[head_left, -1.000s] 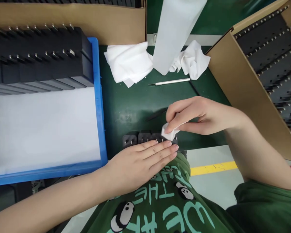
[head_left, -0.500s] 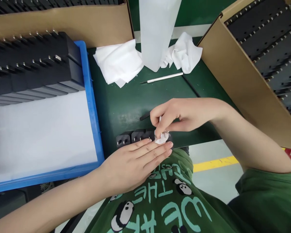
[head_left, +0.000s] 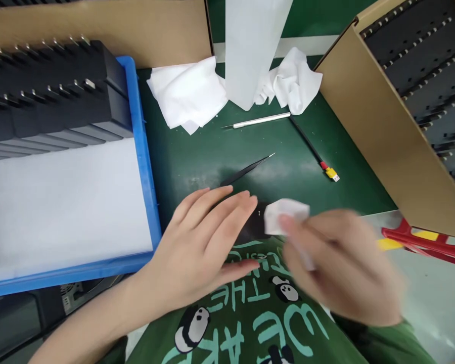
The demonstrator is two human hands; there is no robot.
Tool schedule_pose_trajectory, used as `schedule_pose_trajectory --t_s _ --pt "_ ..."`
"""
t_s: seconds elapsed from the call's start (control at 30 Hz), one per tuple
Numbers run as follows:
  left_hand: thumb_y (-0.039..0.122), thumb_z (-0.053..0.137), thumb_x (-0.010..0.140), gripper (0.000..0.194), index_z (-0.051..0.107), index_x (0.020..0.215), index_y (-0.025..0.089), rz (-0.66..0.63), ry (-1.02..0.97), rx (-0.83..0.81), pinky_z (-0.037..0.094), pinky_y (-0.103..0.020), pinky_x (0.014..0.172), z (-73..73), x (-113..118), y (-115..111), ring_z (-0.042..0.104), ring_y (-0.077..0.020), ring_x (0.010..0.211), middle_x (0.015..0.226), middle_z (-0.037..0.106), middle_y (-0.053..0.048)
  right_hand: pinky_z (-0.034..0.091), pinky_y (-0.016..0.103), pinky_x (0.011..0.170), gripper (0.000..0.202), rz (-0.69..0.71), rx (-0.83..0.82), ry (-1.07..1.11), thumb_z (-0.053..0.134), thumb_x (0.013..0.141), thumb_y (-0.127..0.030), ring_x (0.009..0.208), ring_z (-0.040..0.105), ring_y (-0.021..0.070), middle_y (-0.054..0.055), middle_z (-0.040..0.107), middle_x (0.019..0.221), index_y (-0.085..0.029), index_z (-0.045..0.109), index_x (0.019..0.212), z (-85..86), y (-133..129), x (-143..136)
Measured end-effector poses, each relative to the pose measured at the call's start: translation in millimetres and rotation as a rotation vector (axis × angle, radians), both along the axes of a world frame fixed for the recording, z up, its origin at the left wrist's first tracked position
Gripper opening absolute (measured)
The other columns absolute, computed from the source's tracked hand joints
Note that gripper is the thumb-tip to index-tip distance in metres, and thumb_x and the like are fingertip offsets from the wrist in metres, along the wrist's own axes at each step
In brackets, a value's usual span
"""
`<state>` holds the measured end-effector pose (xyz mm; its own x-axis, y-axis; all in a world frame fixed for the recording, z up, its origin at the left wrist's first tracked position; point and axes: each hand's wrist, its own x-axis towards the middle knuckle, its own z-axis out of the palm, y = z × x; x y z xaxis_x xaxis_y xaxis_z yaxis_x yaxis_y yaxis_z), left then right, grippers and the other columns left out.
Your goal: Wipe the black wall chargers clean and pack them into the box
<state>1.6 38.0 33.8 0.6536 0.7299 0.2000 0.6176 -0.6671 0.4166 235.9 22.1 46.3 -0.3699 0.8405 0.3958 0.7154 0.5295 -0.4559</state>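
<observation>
My left hand [head_left: 205, 242] lies with extended fingers over the black plug pieces [head_left: 256, 220] at the table's near edge, covering most of them. Its thumb is apart from the other fingers. My right hand [head_left: 341, 263], smeared by motion, pinches a small white cloth [head_left: 284, 215] just right of those pieces. Beyond my left fingertips lie black tweezers [head_left: 246, 172] on the green table [head_left: 182, 162].
At left, a blue tray [head_left: 142, 167] holds rows of black adapters [head_left: 53, 111]. White cloths [head_left: 191, 93], a white-handled pick [head_left: 261, 120] and a USB cable [head_left: 311, 144] lie further back. Cardboard box [head_left: 367, 121] stands right; a red object [head_left: 420, 240] is beyond the edge.
My right hand has moved right and nearer my body with the cloth. My left hand has shifted over the black pieces, its thumb now spread. The tweezers and cable end are uncovered.
</observation>
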Motion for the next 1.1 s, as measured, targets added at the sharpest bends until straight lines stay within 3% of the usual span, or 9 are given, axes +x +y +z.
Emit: schedule_pose_trajectory --t_s 0.2,0.43,0.53,0.67,0.8,0.87,0.93,1.03,1.1 --pt "0.005 0.049 0.090 0.056 0.037 0.146 0.004 -0.093 -0.027 -0.038 0.053 -0.040 0.099 -8.0 20.3 16.9 0.071 -0.0211 0.096 0.110 0.075 -0.010 0.047 0.035 0.061 0.022 -0.048 0.041 -0.119 0.051 0.088 0.005 0.071 0.049 0.0201 0.012 0.061 0.081 -0.001 0.066 0.103 -35.8 -24.5 -49.5" --pt "0.009 0.052 0.088 0.055 0.042 0.141 0.002 -0.056 -0.052 0.026 0.057 -0.038 0.090 -12.1 19.1 14.5 0.072 -0.0231 0.088 0.100 0.076 -0.011 0.048 0.035 0.067 0.030 0.091 -0.037 -0.140 0.049 0.090 0.005 0.076 0.047 0.0202 0.013 0.061 0.084 0.007 0.062 0.116 -24.1 -38.3 -36.7" --pt "0.010 0.055 0.086 0.056 0.043 0.140 0.004 -0.055 -0.046 0.029 0.058 -0.039 0.085 -13.5 18.5 15.3 0.072 -0.0252 0.088 0.101 0.076 -0.010 0.045 0.033 0.064 0.027 0.053 -0.034 -0.112 0.045 0.092 0.003 0.072 0.045 0.0183 0.010 0.060 0.082 0.002 0.066 0.110 -28.0 -29.5 -39.1" --pt "0.012 0.058 0.086 0.053 0.046 0.137 0.004 -0.052 -0.039 0.016 0.058 -0.041 0.082 -14.8 19.1 17.1 0.073 -0.0275 0.090 0.105 0.076 -0.012 0.036 0.034 0.056 0.026 -0.091 0.156 -0.188 0.043 0.090 0.004 0.067 0.040 0.0195 0.010 0.056 0.074 0.001 0.068 0.096 -35.3 -20.7 -54.8" --pt "0.014 0.058 0.087 0.053 0.045 0.137 0.005 -0.039 -0.038 0.032 0.058 -0.040 0.080 -15.0 21.1 17.3 0.073 -0.0268 0.088 0.104 0.077 -0.012 0.042 0.035 0.059 0.026 0.004 0.067 -0.235 0.046 0.091 0.004 0.070 0.046 0.0204 0.013 0.060 0.079 0.008 0.065 0.108 -24.5 -36.5 -48.1" --pt "0.016 0.060 0.085 0.057 0.043 0.139 0.007 -0.040 -0.021 0.031 0.058 -0.040 0.079 -15.0 21.5 17.0 0.073 -0.0270 0.087 0.104 0.077 -0.011 0.048 0.033 0.062 0.029 0.091 -0.096 -0.100 0.046 0.092 0.003 0.072 0.051 0.0188 0.011 0.061 0.083 0.003 0.064 0.115 -17.4 -40.3 -32.6" --pt "0.019 0.065 0.083 0.063 0.041 0.140 0.008 -0.044 0.000 0.025 0.058 -0.041 0.079 -15.0 21.3 16.6 0.073 -0.0278 0.088 0.105 0.077 -0.010 0.051 0.030 0.064 0.032 0.034 -0.182 0.087 0.048 0.093 0.002 0.076 0.055 0.0165 0.008 0.061 0.087 -0.009 0.065 0.117 -15.7 -33.8 -16.2" --pt "0.021 0.072 0.077 0.071 0.042 0.140 0.008 -0.037 0.017 0.031 0.058 -0.041 0.084 -15.1 20.8 16.1 0.074 -0.0286 0.090 0.106 0.077 -0.011 0.052 0.030 0.067 0.035 -0.100 -0.086 0.229 0.052 0.092 0.001 0.081 0.060 0.0161 0.005 0.061 0.092 -0.022 0.067 0.116 -27.3 -11.0 -3.7" --pt "0.021 0.074 0.075 0.073 0.043 0.139 0.007 -0.021 0.018 0.049 0.057 -0.041 0.089 -15.3 20.9 15.7 0.074 -0.0282 0.091 0.106 0.077 -0.011 0.052 0.032 0.068 0.033 -0.048 -0.045 0.228 0.050 0.095 -0.002 0.079 0.059 0.0167 0.005 0.060 0.090 -0.022 0.066 0.115 -39.8 1.5 -4.9"
